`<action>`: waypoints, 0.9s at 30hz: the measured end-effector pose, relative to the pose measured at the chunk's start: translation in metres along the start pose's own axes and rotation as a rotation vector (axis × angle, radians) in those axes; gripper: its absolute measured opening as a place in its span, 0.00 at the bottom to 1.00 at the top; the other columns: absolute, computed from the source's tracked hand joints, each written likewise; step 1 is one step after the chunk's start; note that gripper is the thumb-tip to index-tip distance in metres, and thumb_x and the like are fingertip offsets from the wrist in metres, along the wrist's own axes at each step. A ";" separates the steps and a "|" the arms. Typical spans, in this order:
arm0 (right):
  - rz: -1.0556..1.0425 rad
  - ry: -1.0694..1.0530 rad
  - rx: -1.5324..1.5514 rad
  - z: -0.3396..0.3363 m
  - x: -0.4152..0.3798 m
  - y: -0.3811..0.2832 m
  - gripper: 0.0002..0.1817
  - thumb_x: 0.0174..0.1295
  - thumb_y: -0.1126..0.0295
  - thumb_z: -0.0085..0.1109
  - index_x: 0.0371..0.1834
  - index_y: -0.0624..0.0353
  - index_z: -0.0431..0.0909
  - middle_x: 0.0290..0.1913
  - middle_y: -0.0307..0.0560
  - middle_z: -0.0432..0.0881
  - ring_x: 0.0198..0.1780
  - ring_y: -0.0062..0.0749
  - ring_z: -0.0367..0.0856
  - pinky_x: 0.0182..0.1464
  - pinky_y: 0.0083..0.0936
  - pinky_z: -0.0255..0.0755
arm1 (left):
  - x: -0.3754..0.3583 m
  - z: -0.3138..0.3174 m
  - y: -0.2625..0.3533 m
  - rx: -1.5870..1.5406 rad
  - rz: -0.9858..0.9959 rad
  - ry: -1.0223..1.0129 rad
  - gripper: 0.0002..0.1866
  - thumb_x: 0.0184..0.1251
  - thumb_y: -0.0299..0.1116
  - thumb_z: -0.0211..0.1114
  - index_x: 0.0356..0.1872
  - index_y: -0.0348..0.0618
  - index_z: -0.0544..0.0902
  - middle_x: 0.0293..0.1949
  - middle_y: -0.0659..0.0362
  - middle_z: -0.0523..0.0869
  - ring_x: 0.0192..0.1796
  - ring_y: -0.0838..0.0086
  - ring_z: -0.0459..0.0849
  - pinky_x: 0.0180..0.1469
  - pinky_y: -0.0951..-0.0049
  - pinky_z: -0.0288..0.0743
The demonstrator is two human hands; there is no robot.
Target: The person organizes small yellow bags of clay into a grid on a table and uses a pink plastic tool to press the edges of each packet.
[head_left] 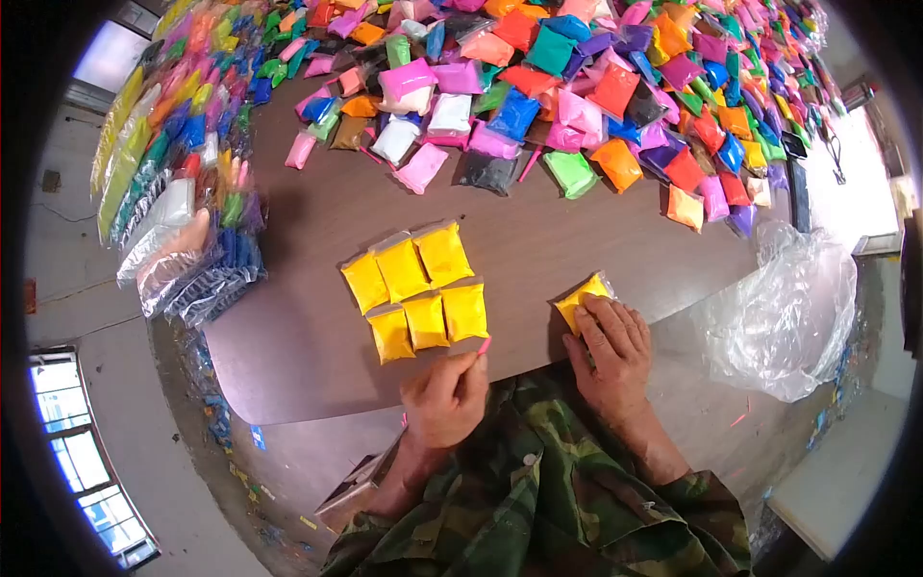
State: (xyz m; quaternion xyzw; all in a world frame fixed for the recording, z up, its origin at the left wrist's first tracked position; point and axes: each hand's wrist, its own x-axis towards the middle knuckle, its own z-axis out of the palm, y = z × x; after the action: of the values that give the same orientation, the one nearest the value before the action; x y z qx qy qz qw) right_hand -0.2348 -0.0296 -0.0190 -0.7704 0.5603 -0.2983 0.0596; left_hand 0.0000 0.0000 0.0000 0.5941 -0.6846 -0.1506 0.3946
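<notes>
My left hand [444, 399], closed around a thin pink stick [486, 343], sits at the near edge of a brown desk [308, 337] as my right hand [612, 351] lies over a yellow plastic packet [577, 298]. The right hand's fingers bend across the packet's top; whether they grip it or merely rest on it, I cannot tell. The packet lies on the desk near its front edge, well apart from six similar yellow packets [423, 317] laid in two rows of three just beyond my left hand. A heap of small packets [567, 96] in pink, orange, blue, green and white covers the far side. Long filled plastic bags [183, 207] are stacked at left; a crumpled transparent bag [784, 313] billows at right. My sleeves and jacket [538, 471] are camouflage.
</notes>
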 end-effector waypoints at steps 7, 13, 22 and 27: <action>-0.056 -0.027 -0.013 -0.005 0.007 -0.002 0.18 0.56 0.75 0.72 0.52 0.59 0.86 0.59 0.47 0.85 0.61 0.45 0.83 0.64 0.44 0.75 | 0.020 -0.019 -0.010 -0.045 -0.076 0.139 0.05 0.65 0.24 0.74 0.37 0.39 0.85 0.27 0.53 0.87 0.24 0.67 0.86 0.27 0.70 0.76; -0.068 -0.030 0.028 -0.007 0.012 -0.002 0.19 0.56 0.74 0.71 0.53 0.59 0.85 0.59 0.47 0.84 0.62 0.45 0.82 0.64 0.44 0.74 | 0.022 -0.032 -0.033 0.025 -0.162 0.294 0.06 0.72 0.29 0.70 0.38 0.36 0.84 0.25 0.63 0.83 0.26 0.83 0.75 0.29 0.76 0.70; -0.095 0.027 0.071 -0.004 0.007 0.004 0.18 0.56 0.71 0.72 0.51 0.57 0.85 0.60 0.45 0.84 0.63 0.45 0.82 0.65 0.46 0.74 | 0.001 -0.090 -0.113 0.319 -0.299 0.408 0.04 0.72 0.27 0.66 0.39 0.37 0.84 0.25 0.56 0.81 0.26 0.75 0.76 0.30 0.71 0.71; -0.111 0.074 0.041 0.000 0.000 0.007 0.18 0.58 0.70 0.70 0.52 0.56 0.85 0.61 0.45 0.83 0.64 0.43 0.81 0.68 0.48 0.71 | -0.015 -0.088 -0.136 0.395 -0.179 0.460 0.04 0.72 0.27 0.65 0.37 0.37 0.83 0.25 0.56 0.80 0.26 0.72 0.76 0.31 0.68 0.71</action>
State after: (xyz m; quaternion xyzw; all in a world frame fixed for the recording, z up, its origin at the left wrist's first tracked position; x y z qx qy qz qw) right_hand -0.2402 -0.0323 -0.0219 -0.7873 0.5123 -0.3410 0.0380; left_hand 0.1579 0.0035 -0.0407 0.7355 -0.5384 0.0897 0.4013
